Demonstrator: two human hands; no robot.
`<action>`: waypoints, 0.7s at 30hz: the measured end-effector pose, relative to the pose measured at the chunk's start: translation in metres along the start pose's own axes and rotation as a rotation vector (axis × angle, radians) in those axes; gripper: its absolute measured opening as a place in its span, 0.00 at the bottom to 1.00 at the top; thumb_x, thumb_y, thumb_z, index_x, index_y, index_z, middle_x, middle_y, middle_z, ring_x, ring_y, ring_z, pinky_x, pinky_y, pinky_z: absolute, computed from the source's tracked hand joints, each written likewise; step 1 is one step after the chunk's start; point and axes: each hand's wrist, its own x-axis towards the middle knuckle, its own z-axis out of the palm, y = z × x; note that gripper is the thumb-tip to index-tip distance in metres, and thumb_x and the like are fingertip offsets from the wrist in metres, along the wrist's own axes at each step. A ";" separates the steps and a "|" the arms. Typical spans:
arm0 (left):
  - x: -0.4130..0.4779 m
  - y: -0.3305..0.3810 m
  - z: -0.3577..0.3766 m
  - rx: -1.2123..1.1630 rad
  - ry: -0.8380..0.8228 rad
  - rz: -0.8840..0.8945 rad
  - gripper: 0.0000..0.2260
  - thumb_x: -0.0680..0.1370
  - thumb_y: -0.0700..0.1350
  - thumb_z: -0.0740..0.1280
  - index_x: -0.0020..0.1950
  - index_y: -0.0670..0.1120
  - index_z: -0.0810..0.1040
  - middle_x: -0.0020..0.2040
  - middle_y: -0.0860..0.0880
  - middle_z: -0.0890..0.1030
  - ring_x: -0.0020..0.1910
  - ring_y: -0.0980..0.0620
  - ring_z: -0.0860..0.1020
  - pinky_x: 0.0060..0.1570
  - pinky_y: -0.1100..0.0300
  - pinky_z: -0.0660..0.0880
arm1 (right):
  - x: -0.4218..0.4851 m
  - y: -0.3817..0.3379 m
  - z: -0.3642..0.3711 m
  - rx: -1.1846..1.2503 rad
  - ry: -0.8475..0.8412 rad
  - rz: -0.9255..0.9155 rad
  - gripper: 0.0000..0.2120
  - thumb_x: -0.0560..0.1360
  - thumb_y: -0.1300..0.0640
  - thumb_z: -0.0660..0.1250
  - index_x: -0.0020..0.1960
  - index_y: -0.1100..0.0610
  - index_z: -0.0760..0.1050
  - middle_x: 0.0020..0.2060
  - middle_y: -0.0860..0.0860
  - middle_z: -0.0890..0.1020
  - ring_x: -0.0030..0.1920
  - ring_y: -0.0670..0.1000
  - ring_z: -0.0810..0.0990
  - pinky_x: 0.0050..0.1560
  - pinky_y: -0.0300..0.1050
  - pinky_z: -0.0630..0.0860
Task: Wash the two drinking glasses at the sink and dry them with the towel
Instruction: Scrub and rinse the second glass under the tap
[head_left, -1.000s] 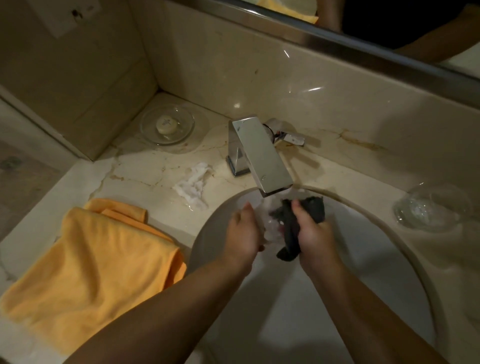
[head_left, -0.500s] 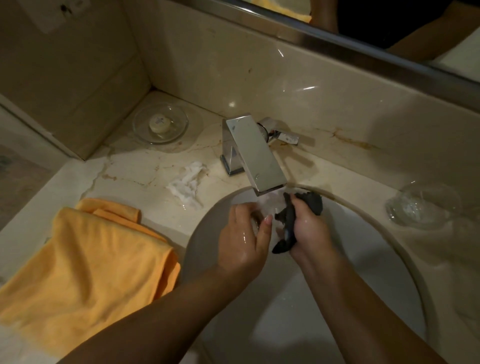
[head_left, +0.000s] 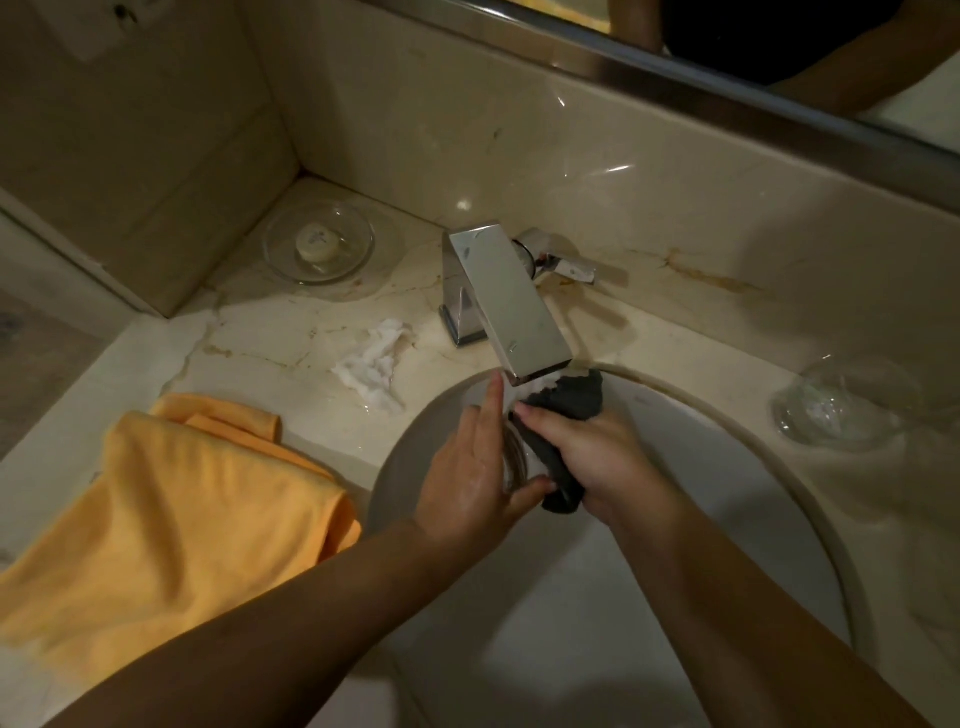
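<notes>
One glass (head_left: 515, 458) mostly hidden — L hand (head_left: 467, 478) fingers round it, R hand (head_left: 597, 457) fingers clamped on dark cloth (head_left: 577, 397).

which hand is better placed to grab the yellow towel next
Left, likely: the yellow towel lies on the counter on the left hand's side. The right hand grips the dark cloth, farther off.

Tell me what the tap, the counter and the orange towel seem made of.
Tap: polished metal, likely chrome; mirror-like reflections. Counter: glossy marble or similar stone; brown veins, light glints. Towel: soft matte cloth, perhaps microfibre; it lies in limp folds.
</notes>
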 end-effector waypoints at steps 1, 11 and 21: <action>0.001 -0.002 0.001 0.014 0.048 0.021 0.43 0.70 0.61 0.67 0.71 0.49 0.40 0.64 0.39 0.71 0.59 0.43 0.75 0.52 0.60 0.70 | 0.004 -0.001 0.003 0.024 0.050 0.036 0.12 0.66 0.48 0.74 0.46 0.54 0.81 0.42 0.53 0.85 0.46 0.57 0.83 0.55 0.59 0.78; 0.023 0.014 -0.003 -1.105 -0.096 -1.035 0.25 0.79 0.64 0.48 0.57 0.47 0.72 0.39 0.46 0.77 0.29 0.52 0.70 0.26 0.64 0.63 | 0.005 0.005 -0.001 0.074 0.198 -0.032 0.08 0.73 0.53 0.67 0.47 0.58 0.78 0.39 0.53 0.83 0.42 0.54 0.82 0.50 0.52 0.79; 0.015 0.009 0.003 -0.672 0.161 -0.571 0.07 0.82 0.49 0.53 0.50 0.47 0.68 0.39 0.53 0.72 0.39 0.57 0.72 0.41 0.62 0.69 | -0.008 0.027 0.011 0.159 0.026 -0.203 0.13 0.66 0.70 0.72 0.51 0.62 0.79 0.43 0.55 0.85 0.44 0.50 0.84 0.42 0.39 0.80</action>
